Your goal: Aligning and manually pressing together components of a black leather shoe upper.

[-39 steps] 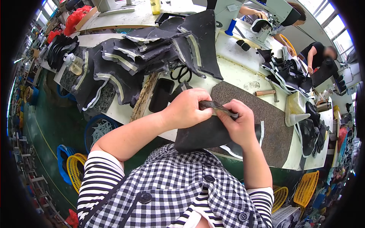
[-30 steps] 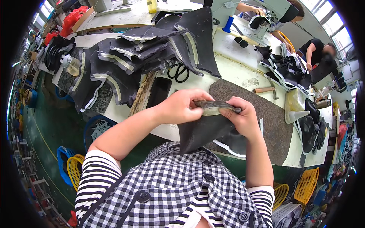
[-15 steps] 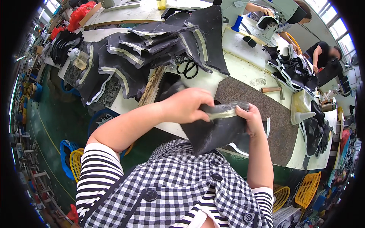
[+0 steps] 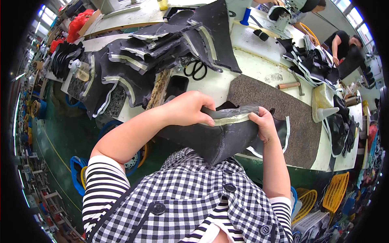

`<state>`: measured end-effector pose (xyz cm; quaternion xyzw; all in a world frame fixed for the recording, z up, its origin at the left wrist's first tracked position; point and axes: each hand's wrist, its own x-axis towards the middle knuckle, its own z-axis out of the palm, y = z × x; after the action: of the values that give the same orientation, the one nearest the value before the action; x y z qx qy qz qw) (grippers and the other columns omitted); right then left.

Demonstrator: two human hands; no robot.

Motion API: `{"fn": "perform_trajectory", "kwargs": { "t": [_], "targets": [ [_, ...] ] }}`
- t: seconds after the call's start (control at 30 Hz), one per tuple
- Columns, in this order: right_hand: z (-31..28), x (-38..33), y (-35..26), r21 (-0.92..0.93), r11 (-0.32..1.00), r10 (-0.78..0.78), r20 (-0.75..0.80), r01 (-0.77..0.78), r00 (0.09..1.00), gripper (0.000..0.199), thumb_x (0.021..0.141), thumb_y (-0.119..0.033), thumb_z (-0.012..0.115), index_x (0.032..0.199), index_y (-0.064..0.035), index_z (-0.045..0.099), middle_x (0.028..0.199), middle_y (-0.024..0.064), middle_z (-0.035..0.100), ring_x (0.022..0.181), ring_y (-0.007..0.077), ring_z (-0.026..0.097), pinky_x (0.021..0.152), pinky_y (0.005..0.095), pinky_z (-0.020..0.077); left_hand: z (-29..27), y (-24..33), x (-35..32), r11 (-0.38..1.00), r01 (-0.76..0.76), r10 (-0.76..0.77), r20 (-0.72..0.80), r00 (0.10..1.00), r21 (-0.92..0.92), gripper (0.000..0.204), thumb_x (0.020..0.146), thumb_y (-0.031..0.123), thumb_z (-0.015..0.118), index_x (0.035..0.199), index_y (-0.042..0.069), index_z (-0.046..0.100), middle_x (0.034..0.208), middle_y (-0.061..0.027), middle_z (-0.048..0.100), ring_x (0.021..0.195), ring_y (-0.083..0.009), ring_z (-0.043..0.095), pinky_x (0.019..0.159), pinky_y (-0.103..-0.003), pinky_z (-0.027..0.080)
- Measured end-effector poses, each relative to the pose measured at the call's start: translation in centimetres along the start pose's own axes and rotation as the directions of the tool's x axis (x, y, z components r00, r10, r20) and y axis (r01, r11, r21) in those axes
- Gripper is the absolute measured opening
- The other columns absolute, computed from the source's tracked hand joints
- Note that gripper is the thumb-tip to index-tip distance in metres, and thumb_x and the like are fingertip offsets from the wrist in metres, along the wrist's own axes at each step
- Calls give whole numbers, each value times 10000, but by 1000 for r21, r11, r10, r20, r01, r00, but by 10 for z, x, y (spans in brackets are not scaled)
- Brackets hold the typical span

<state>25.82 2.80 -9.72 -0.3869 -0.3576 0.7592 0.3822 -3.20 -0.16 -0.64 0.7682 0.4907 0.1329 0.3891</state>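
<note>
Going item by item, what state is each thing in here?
Black piece, held in both hands, pale strip exposed
Left hand, pinching its upper left part
Right hand, gripping its upper right end
Heap of dark pieces, overlapping
Scissors, lying flat, open or shut unclear
Hammer, lying on its side
Blue spool, upright
Clear bottle, white top on
</note>
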Motion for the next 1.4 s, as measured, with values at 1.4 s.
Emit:
{"fn": "perform_trajectory", "kwargs": {
  "t": [1.4],
  "targets": [
    [79,-62,-82,-979,-58,170,184,196,968,166,794,-170,703,901,-55,650,783,128,667,769,335,647,683,427,505,25,30,102,901,41,7,-109,994,432,179,773,158,613,856,25,699,813,-173,673,777,-352,642,729,-442,512]
  ]
}}
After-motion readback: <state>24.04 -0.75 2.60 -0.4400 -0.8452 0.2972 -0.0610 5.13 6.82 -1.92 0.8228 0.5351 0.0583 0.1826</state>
